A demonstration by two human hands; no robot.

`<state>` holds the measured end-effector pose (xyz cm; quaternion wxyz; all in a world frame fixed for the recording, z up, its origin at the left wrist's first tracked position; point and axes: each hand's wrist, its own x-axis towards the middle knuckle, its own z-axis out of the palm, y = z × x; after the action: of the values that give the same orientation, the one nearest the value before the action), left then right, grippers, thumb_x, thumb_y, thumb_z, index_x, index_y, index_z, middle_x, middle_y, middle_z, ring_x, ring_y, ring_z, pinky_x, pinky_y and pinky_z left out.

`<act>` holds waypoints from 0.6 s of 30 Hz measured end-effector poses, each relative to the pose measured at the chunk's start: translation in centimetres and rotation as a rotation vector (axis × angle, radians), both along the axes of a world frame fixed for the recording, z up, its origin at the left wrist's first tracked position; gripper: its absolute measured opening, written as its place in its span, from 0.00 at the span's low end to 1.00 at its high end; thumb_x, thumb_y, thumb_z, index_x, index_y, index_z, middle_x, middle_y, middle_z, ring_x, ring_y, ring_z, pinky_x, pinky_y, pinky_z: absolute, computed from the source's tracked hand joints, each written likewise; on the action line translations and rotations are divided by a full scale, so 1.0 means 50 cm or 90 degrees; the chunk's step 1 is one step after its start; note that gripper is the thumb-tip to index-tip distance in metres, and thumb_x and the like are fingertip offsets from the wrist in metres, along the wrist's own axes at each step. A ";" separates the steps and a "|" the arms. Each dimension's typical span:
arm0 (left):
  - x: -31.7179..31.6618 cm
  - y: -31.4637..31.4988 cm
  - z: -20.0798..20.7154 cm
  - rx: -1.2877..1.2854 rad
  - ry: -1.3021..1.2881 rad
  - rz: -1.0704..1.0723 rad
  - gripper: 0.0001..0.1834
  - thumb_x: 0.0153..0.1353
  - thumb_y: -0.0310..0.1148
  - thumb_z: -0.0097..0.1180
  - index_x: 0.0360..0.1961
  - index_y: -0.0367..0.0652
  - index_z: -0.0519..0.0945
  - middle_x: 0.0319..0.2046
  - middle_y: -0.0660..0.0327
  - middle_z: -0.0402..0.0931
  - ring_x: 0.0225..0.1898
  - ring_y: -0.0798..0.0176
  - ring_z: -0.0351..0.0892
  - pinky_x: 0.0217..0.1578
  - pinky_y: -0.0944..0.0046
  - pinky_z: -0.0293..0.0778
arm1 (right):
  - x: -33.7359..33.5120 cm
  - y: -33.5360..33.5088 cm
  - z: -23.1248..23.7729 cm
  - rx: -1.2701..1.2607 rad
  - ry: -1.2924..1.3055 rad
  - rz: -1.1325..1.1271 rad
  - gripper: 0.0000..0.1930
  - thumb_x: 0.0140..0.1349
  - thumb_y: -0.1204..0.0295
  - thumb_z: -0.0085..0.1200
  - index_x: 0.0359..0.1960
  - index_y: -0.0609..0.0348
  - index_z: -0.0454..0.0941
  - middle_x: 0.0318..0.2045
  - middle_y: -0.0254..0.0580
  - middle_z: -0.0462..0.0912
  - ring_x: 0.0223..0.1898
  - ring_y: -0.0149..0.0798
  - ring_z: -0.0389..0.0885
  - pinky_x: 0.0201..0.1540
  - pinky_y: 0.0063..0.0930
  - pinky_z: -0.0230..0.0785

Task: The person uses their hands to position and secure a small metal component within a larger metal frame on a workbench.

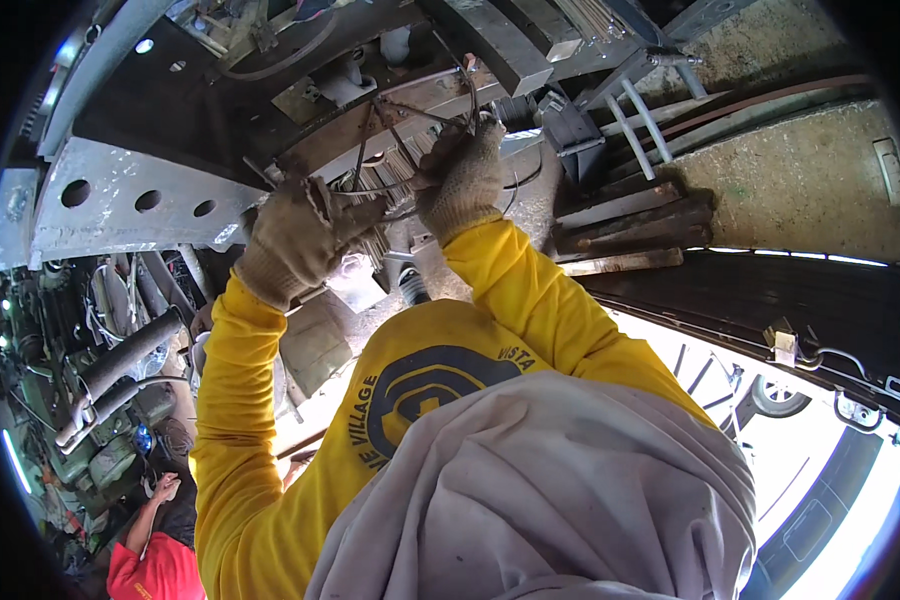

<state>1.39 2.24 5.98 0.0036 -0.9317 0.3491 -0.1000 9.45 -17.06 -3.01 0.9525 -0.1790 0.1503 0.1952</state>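
Note:
Both of my hands wear worn, dirty knit gloves and yellow sleeves. Between them is a frame of thin bent metal rods point(378, 190), with curved and straight pieces crossing. My left hand point(298, 238) is closed around its left end, thumb pointing across to the right. Farther up, my right hand point(462, 178) grips the rods on the right side; its fingertips are partly in shadow. A rusty steel beam point(370, 125) runs just beyond the frame. Below the hands lie stacked thin metal strips point(375, 243), partly hidden by the gloves.
A grey steel plate with round holes point(120, 200) stands at the left. Dark beams point(630, 240) are piled at the right beside a concrete wall point(790, 180). Cluttered machine parts point(120, 370) fill the lower left, near another person in a red shirt point(158, 570). A vehicle point(820, 500) is outside, lower right.

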 end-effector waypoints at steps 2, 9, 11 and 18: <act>-0.018 -0.017 -0.020 0.010 -0.002 0.005 0.15 0.60 0.38 0.57 0.49 0.54 0.81 0.32 0.64 0.81 0.26 0.57 0.78 0.28 0.57 0.75 | 0.000 0.003 0.017 0.015 0.056 -0.069 0.22 0.68 0.43 0.43 0.35 0.47 0.73 0.27 0.30 0.77 0.29 0.34 0.77 0.32 0.25 0.70; -0.025 -0.097 -0.027 -0.047 0.069 0.085 0.13 0.60 0.41 0.51 0.44 0.54 0.81 0.25 0.60 0.80 0.25 0.57 0.81 0.24 0.57 0.77 | 0.039 -0.051 0.024 0.099 0.017 0.108 0.26 0.70 0.44 0.41 0.35 0.56 0.73 0.28 0.38 0.77 0.29 0.38 0.77 0.35 0.30 0.73; -0.023 -0.114 -0.013 -0.017 0.090 0.101 0.14 0.60 0.41 0.54 0.46 0.54 0.81 0.31 0.59 0.81 0.28 0.56 0.82 0.27 0.57 0.78 | 0.048 -0.062 0.025 0.088 0.025 0.126 0.27 0.69 0.43 0.40 0.34 0.56 0.74 0.27 0.38 0.77 0.27 0.38 0.77 0.34 0.30 0.73; -0.017 -0.113 -0.014 -0.045 0.087 0.106 0.16 0.60 0.46 0.54 0.45 0.52 0.81 0.28 0.60 0.80 0.30 0.56 0.81 0.30 0.55 0.77 | 0.041 -0.046 0.040 0.020 0.077 0.076 0.29 0.68 0.40 0.38 0.33 0.56 0.74 0.24 0.37 0.76 0.25 0.37 0.76 0.31 0.27 0.71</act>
<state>0.52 -3.39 5.28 -0.0451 -0.9617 0.2661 -0.0479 11.52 -19.33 -1.03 0.9311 -0.1609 0.1933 0.2641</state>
